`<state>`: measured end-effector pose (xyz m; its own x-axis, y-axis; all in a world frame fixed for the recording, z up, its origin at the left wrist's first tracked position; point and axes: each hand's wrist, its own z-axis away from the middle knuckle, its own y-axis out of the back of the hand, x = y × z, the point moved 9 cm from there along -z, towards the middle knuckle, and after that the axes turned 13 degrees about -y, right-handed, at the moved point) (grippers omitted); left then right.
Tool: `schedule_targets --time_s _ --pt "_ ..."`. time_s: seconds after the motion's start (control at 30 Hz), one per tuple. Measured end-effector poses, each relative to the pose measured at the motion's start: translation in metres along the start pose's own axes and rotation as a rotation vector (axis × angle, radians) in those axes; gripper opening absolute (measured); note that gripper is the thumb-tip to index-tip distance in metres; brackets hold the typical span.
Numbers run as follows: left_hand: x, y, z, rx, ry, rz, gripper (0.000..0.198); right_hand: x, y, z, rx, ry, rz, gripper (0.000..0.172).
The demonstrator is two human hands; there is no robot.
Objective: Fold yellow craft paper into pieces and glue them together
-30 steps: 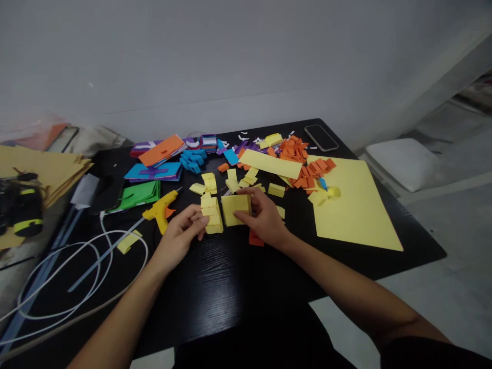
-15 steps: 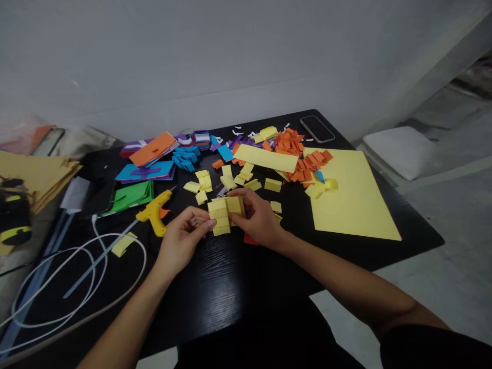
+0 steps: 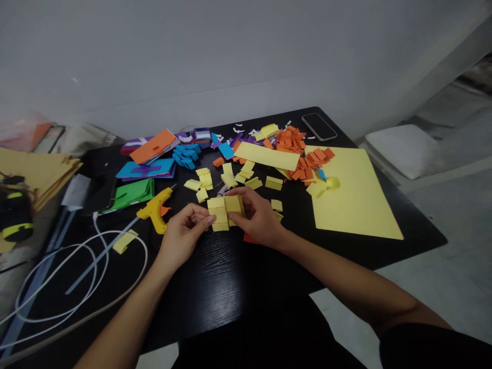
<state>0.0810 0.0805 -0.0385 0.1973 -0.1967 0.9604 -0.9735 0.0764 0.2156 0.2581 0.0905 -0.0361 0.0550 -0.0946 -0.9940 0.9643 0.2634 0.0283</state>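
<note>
Both hands hold one yellow folded-paper piece (image 3: 220,214) just above the black table. My left hand (image 3: 186,230) pinches its left edge between thumb and fingers. Wrapped round its right side is my right hand (image 3: 255,215), thumb in front and fingers behind. The piece has a raised block on the right and tabbed flaps on the left. Small folded yellow papers (image 3: 228,177) lie just beyond the hands. A pair of scissors (image 3: 222,191) shows partly behind the piece. Left of my left hand lies a yellow glue gun (image 3: 156,210) with a long glue stick (image 3: 102,256) in its back.
A large yellow sheet (image 3: 353,205) covers the table's right side, with orange folded papers (image 3: 307,164) at its corner. A phone (image 3: 319,126) lies at the back right. Blue papers (image 3: 146,169) and green papers (image 3: 132,195) are stacked at left. A white cable (image 3: 144,256) loops at front left.
The hands and the yellow piece stay almost in place, with the piece's left flaps tilted slightly. The whole view has shifted a little.
</note>
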Motion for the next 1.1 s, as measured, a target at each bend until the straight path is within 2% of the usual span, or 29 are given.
schedule_targets --time_s 0.4,0.67,0.9,1.1 --pt "-0.0033 -0.0001 0.0010 0.009 0.033 -0.002 0.025 -0.0006 -0.0017 0.0004 -0.010 -0.009 -0.015 0.037" --pt "-0.0025 -0.0008 0.0022 0.010 0.025 0.014 0.021 -0.0015 -0.0035 0.0011 -0.043 -0.027 -0.061 0.037" --pt "-0.0005 -0.0012 0.0025 0.009 0.017 0.005 0.021 0.0030 -0.0037 0.0001 -0.045 -0.046 -0.072 0.049" --pt "-0.0005 0.0010 0.0041 0.028 0.018 0.002 0.022 0.0040 -0.0027 -0.0010 -0.032 -0.054 -0.096 0.045"
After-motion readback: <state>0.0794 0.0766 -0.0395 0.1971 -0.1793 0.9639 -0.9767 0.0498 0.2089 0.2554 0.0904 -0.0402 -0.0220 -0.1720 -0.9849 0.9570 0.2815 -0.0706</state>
